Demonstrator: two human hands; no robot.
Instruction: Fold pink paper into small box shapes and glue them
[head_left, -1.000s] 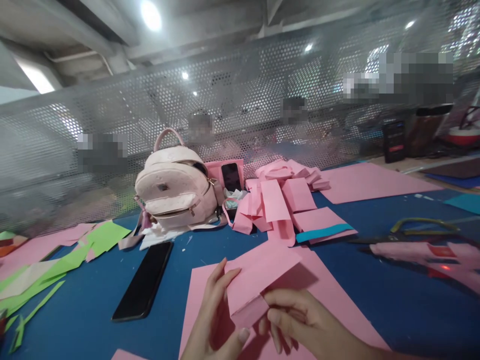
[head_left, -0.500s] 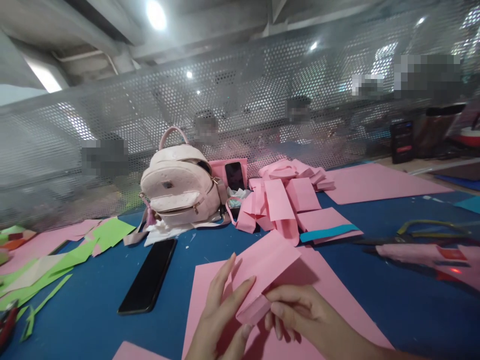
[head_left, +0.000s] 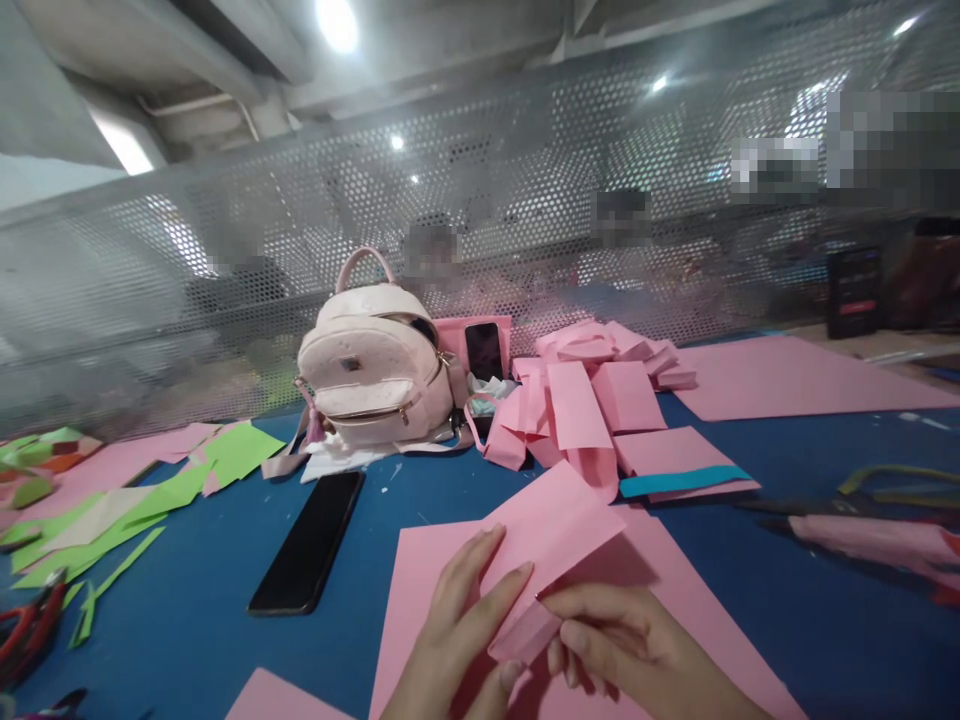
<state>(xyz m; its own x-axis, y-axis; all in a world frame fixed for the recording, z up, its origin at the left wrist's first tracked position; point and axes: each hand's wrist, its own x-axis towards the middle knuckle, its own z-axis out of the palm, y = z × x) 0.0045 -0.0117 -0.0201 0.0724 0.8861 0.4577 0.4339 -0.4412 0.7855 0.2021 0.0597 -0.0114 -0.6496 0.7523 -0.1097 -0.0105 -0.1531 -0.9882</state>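
Fingers (head_left: pixel 471 572) around folded pink paper (head_left: pixel 556 520)

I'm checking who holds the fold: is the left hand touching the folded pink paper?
Touching. In the head view, fingers of the left hand lie on the folded pink paper, no gap; the right hand pinches its lower corner.

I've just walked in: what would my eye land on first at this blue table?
Front and centre, the left hand and right hand pinch a folded pink paper above a larger pink sheet on the blue table. Behind them a pale pink backpack stands by the perforated screen, with a heap of folded pink pieces to its right. A black phone lies flat left of the hands.
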